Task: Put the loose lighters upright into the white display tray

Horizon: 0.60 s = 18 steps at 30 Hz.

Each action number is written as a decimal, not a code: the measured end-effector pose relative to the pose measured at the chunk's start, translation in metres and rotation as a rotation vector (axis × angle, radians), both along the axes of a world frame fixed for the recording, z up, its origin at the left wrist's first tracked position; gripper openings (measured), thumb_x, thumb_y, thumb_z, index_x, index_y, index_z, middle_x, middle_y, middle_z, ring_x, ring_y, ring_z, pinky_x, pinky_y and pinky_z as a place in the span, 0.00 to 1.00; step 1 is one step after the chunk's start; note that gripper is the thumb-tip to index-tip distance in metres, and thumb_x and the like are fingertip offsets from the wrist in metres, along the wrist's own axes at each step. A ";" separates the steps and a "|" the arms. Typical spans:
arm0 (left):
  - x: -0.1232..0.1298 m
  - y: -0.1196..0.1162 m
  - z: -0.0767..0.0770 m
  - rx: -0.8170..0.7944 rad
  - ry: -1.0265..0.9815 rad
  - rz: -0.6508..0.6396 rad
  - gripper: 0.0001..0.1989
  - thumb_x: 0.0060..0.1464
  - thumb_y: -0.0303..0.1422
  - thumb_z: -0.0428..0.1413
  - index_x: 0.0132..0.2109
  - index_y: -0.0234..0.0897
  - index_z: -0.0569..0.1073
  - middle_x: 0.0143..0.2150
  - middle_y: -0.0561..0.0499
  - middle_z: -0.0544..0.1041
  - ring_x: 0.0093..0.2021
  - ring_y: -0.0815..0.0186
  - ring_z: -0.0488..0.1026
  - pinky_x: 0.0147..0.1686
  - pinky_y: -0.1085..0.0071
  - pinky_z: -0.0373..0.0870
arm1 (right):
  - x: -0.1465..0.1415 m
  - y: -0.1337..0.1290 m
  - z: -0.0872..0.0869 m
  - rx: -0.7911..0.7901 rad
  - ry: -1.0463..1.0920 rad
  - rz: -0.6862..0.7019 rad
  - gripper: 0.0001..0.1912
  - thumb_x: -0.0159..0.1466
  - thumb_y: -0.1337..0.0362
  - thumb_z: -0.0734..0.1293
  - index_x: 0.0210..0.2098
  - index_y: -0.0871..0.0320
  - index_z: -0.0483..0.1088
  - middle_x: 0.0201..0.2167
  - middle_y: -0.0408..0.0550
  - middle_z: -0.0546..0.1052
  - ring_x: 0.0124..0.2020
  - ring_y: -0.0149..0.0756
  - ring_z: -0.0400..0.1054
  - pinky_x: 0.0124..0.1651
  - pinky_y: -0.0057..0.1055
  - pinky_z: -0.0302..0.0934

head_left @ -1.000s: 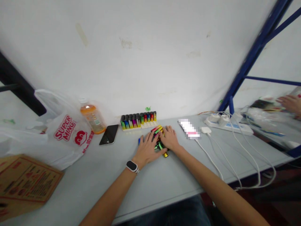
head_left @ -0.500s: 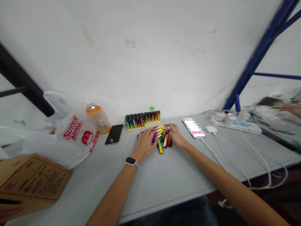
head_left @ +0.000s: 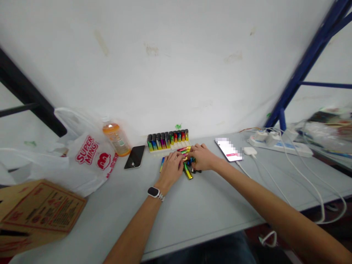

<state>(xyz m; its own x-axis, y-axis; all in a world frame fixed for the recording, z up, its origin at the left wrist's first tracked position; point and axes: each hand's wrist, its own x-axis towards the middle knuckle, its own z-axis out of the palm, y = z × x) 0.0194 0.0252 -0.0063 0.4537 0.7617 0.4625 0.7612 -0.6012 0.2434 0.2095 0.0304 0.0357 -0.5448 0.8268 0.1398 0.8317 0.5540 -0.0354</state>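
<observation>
Several shiny multicoloured lighters (head_left: 188, 172) lie loose in a pile on the grey table. My left hand (head_left: 172, 165) rests palm down over the left side of the pile, its fingers stretched over the lighters. A blue lighter (head_left: 162, 164) shows beside it. My right hand (head_left: 202, 157) is closed over the right side of the pile, fingers curled at a lighter that the hand mostly hides. Just behind, a white tray (head_left: 165, 150) holds upright lighters with black tops (head_left: 162, 141), packed on its left and in a single back row on its right.
A dark phone (head_left: 135, 157) and an orange drink bottle (head_left: 117, 139) are on the left, beside a white plastic bag (head_left: 90, 168) and a cardboard box (head_left: 46, 216). To the right are a lit phone (head_left: 228, 150), a charger (head_left: 250, 151), white cables and a power strip (head_left: 283, 146).
My right hand has moved left over the pile and its fingers have curled in, covering lighters that showed before. The left hand stays on the pile, its fingers closer together.
</observation>
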 end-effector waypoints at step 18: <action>-0.012 0.008 0.005 -0.051 -0.309 0.066 0.08 0.63 0.27 0.50 0.42 0.38 0.74 0.45 0.46 0.75 0.49 0.58 0.70 0.52 0.60 0.67 | -0.067 0.007 -0.014 -0.445 1.745 -0.016 0.20 0.60 0.46 0.67 0.43 0.52 0.62 0.20 0.33 0.66 0.14 0.25 0.55 0.17 0.23 0.46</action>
<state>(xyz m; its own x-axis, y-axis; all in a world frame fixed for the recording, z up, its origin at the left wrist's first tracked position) 0.0079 0.0329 -0.0017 0.2465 0.8105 0.5313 0.6833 -0.5341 0.4978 0.1430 0.0372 0.0213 -0.0207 0.9618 0.2730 -0.3190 0.2524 -0.9135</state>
